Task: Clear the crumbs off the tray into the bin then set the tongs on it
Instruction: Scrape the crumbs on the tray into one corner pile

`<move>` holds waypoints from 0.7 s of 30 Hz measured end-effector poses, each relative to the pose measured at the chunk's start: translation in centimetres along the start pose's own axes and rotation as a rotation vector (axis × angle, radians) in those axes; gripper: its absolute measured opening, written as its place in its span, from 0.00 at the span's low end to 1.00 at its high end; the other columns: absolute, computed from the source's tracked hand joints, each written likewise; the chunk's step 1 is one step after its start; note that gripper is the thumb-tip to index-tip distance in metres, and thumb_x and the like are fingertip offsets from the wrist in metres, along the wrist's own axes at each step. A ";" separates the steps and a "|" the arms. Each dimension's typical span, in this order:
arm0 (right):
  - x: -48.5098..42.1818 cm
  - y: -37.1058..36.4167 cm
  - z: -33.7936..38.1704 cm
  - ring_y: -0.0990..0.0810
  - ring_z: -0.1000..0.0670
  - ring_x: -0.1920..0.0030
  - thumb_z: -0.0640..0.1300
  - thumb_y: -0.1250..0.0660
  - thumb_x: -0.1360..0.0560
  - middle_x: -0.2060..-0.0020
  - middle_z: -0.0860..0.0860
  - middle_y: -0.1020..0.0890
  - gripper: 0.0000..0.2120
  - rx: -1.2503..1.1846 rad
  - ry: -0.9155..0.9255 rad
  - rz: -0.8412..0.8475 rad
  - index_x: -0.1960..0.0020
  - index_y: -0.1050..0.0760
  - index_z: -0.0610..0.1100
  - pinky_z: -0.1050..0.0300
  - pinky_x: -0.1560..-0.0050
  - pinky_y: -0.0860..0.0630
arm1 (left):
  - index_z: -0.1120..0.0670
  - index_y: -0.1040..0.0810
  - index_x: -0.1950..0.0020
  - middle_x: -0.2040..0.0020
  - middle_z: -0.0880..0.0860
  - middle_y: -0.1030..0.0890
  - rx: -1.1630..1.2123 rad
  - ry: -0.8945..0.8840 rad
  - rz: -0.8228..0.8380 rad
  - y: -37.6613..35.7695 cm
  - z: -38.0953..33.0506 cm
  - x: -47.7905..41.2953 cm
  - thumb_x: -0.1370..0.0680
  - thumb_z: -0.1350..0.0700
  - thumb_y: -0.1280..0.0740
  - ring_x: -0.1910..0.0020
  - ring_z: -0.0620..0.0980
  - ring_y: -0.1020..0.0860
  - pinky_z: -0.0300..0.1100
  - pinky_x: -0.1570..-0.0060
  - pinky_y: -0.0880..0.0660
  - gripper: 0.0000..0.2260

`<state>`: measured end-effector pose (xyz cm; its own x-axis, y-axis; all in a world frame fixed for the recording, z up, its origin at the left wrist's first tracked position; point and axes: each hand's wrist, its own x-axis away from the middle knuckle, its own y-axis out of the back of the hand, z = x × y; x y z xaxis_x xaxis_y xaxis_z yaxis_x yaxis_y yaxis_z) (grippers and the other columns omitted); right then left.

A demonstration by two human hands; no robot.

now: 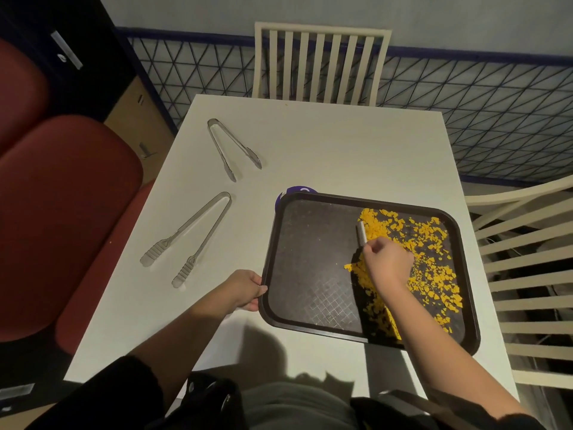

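Note:
A dark brown tray (310, 274) lies on the white table, right of centre. Yellow crumbs (434, 274) cover its right half, while its left half is bare. My right hand (387, 262) is closed on a thin scraper with a white edge (361, 234), which stands among the crumbs in the tray's middle. My left hand (245, 290) grips the tray's left rim. Two metal tongs lie on the table to the left: a small pair (232, 147) further back and a larger pair (189, 237) nearer. No bin is in view.
A purple round object (297, 191) peeks out under the tray's far-left corner. Cream slatted chairs stand behind the table (319, 63) and at its right side (527, 274). A red padded seat (62, 212) lies along the left edge.

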<state>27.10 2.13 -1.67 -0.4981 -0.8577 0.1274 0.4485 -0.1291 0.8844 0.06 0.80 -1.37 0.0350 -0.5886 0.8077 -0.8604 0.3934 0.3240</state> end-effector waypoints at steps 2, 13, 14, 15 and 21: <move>1.9 -0.5 0.3 0.20 0.45 0.56 0.47 0.37 0.24 0.60 0.48 0.16 0.08 -0.012 0.061 0.048 0.55 0.20 0.47 0.52 0.43 0.36 | 0.58 0.25 0.52 0.55 0.60 0.20 0.006 0.002 0.006 0.0 -0.2 0.1 0.20 0.63 0.37 0.59 0.55 0.19 0.40 0.59 0.20 0.02; 3.5 -0.3 -2.1 0.23 0.46 0.52 0.48 0.37 0.24 0.58 0.47 0.16 0.08 0.257 0.180 0.061 0.52 0.20 0.47 0.51 0.47 0.34 | 0.59 0.26 0.53 0.59 0.58 0.19 0.029 0.029 0.012 0.1 -0.4 0.1 0.20 0.63 0.37 0.61 0.53 0.19 0.41 0.59 0.19 0.02; 3.0 0.1 -2.5 0.23 0.46 0.52 0.48 0.36 0.24 0.59 0.47 0.17 0.09 0.266 0.172 0.048 0.52 0.19 0.46 0.51 0.47 0.34 | 0.59 0.26 0.51 0.58 0.59 0.19 0.032 0.029 0.012 0.1 -0.3 0.1 0.20 0.63 0.37 0.59 0.54 0.18 0.42 0.57 0.20 0.02; 2.7 0.4 -2.7 0.23 0.46 0.53 0.48 0.36 0.24 0.59 0.47 0.17 0.09 0.261 0.168 0.034 0.53 0.19 0.46 0.51 0.47 0.35 | 0.60 0.26 0.50 0.57 0.59 0.19 0.035 0.031 0.014 0.1 -0.3 0.0 0.20 0.64 0.37 0.59 0.55 0.19 0.43 0.56 0.20 0.01; 5.2 1.2 -2.5 0.23 0.47 0.55 0.46 0.35 0.25 0.62 0.49 0.18 0.06 0.106 0.185 0.055 0.57 0.20 0.47 0.50 0.46 0.34 | 0.60 0.25 0.50 0.61 0.57 0.20 -0.003 0.061 0.032 0.3 -0.5 -0.2 0.20 0.62 0.37 0.65 0.50 0.20 0.38 0.64 0.20 0.02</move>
<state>26.89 -3.77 -1.08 -0.3261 -0.9399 0.1013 0.3858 -0.0344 0.9219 0.03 1.37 -1.16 0.0389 -0.5313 0.8463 -0.8602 0.4132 0.2989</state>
